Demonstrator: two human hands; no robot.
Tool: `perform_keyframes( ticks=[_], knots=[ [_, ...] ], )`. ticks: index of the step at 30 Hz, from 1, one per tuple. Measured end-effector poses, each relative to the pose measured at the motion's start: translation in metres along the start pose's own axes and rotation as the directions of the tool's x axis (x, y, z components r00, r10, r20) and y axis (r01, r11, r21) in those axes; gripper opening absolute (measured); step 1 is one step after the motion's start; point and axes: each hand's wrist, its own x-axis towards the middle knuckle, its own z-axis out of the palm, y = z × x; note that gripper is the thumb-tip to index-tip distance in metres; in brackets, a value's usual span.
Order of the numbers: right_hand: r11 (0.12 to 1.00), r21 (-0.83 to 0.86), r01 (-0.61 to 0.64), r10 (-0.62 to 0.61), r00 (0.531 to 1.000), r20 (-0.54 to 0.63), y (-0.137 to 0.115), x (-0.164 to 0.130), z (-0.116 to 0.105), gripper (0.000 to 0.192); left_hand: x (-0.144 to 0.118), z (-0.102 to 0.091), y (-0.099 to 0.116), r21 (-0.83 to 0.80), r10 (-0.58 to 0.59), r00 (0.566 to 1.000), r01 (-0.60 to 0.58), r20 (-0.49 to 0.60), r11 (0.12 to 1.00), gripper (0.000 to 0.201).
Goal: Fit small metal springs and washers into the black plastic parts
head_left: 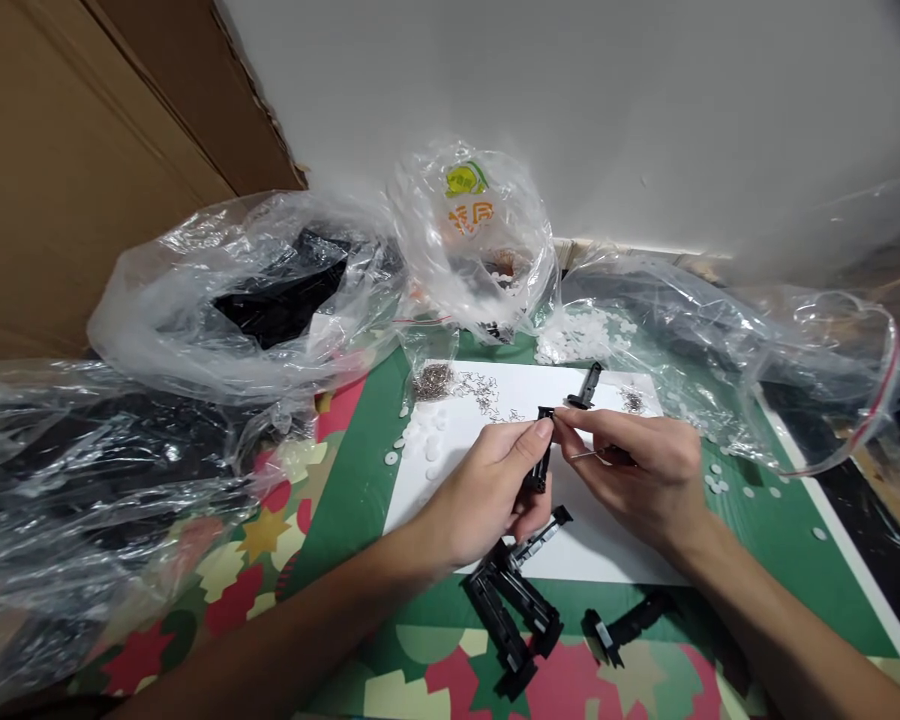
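In my left hand [495, 490] is a narrow black plastic part [541, 465], held tilted between thumb and fingers over a white sheet [615, 545]. My right hand [637, 465] meets its upper end with thumb and forefinger pinched together. A thin metal tool [586, 455] lies across the right fingers; its tip is too small to make out. Just beyond the fingertips lies a similar black part [588, 385]. Several more black parts [506, 610] are piled below my left hand, and another black part [630, 625] sits below my right wrist.
Small metal springs [487, 395] are scattered on the sheet beside a heap of them. White plastic discs [431, 445] lie at left, with a larger white pile [581, 335] behind. Clear plastic bags [472, 240] line the back; bagged black parts [120, 450] fill the left side.
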Motion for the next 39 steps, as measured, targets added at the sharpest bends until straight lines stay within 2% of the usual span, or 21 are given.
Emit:
perform_keyframes(
  ticks=[4,9,12,15,18,20,31,39],
  knots=[
    [0.999,0.021,-0.030,0.029,0.999,0.035,0.001,-0.003,-0.002,0.013,0.000,0.000,0.001,0.007,0.009,1.000,-0.009,0.021,1.000,0.047],
    [0.993,-0.107,0.056,-0.050,0.997,0.055,0.001,-0.006,0.000,0.014,0.001,-0.002,0.001,0.015,0.047,0.998,-0.048,0.030,0.999,0.044],
    [0.989,-0.135,0.055,-0.047,0.997,0.055,0.000,-0.005,0.001,0.017,0.002,-0.003,0.000,0.036,0.048,0.999,-0.049,0.015,0.998,0.046],
    [0.997,-0.011,-0.073,0.073,0.992,0.104,-0.003,0.000,-0.002,0.016,0.001,-0.003,0.001,0.033,0.039,0.999,-0.040,0.015,0.999,0.046],
    [0.949,0.127,-0.288,0.262,0.947,0.187,-0.008,0.007,-0.007,0.016,0.000,-0.002,0.003,0.016,0.029,0.999,-0.029,0.018,0.999,0.045],
    [0.916,0.166,-0.364,0.326,0.920,0.218,-0.009,0.010,-0.010,0.017,-0.001,-0.002,0.004,0.006,0.020,1.000,-0.020,0.014,1.000,0.045],
    [0.860,0.246,-0.447,0.388,0.886,0.253,-0.010,0.010,-0.011,0.019,-0.001,-0.002,0.005,-0.009,0.000,1.000,0.000,0.001,1.000,0.048],
    [0.686,0.400,-0.608,0.505,0.793,0.341,-0.004,0.010,-0.010,0.024,-0.003,-0.001,0.008,-0.049,-0.007,1.000,0.008,0.011,0.999,0.047]
  ],
)
